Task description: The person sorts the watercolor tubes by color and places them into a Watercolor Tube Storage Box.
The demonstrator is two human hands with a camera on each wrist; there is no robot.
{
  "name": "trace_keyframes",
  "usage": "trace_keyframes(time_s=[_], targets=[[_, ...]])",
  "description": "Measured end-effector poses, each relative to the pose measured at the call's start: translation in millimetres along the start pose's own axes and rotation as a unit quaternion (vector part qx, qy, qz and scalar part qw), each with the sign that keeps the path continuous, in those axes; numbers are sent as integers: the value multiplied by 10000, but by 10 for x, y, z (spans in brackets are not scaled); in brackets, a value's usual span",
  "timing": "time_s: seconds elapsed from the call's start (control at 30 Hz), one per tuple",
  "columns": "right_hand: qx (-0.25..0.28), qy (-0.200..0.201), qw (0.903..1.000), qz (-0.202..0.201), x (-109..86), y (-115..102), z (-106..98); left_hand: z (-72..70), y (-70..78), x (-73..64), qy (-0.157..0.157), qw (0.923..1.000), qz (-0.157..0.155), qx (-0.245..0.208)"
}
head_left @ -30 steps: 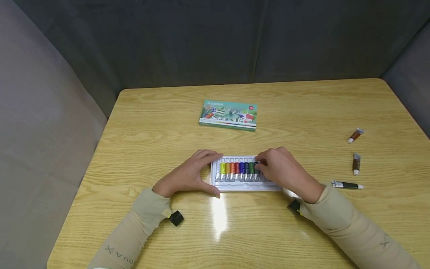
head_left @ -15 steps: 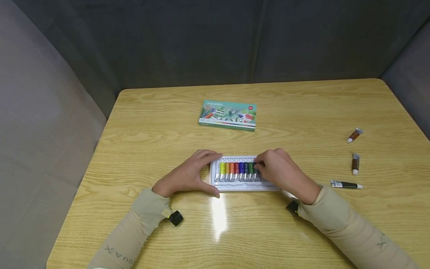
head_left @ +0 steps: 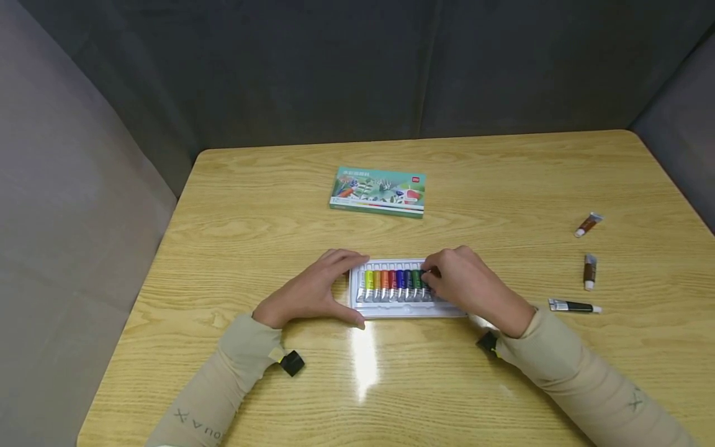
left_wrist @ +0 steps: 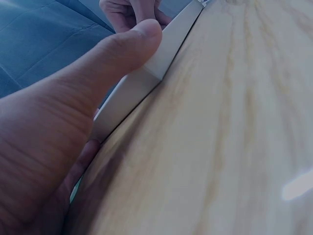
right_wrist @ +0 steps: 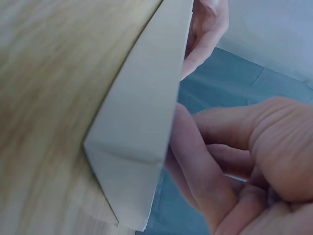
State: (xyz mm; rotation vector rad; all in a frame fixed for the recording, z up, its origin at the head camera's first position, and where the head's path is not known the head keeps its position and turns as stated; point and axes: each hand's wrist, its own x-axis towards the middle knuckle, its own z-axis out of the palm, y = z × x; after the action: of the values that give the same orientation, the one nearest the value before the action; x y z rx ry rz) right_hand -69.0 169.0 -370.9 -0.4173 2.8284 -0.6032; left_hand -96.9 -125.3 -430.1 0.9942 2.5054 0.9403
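Observation:
A white tray [head_left: 391, 312] of paint tubes lies on the table in the head view. Several tubes stand in a row in it, from white and yellow [head_left: 369, 284] through red and blue to green. My left hand [head_left: 315, 288] holds the tray's left end, thumb on the front side and fingers at the back corner. In the left wrist view the thumb [left_wrist: 122, 51] lies against the tray's side wall. My right hand [head_left: 472, 282] bends over the right part, fingertips pinching a dark paint tube [head_left: 426, 289] in the row. The slots under that hand are hidden.
A green paint box [head_left: 377, 191] lies behind the tray. To the right are three loose tubes: a reddish-brown tube [head_left: 589, 224], a dark brown tube [head_left: 590, 272] and a black tube [head_left: 575, 306]. Grey cloth partitions [head_left: 313, 74] stand around the table.

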Motion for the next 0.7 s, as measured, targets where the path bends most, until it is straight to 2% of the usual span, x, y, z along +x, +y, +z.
trace_keyframes(time_s=[0.7], targets=[[94,-48,9999,-49,-3,13,0,-3,3,3,-22,10000,-4,85]])
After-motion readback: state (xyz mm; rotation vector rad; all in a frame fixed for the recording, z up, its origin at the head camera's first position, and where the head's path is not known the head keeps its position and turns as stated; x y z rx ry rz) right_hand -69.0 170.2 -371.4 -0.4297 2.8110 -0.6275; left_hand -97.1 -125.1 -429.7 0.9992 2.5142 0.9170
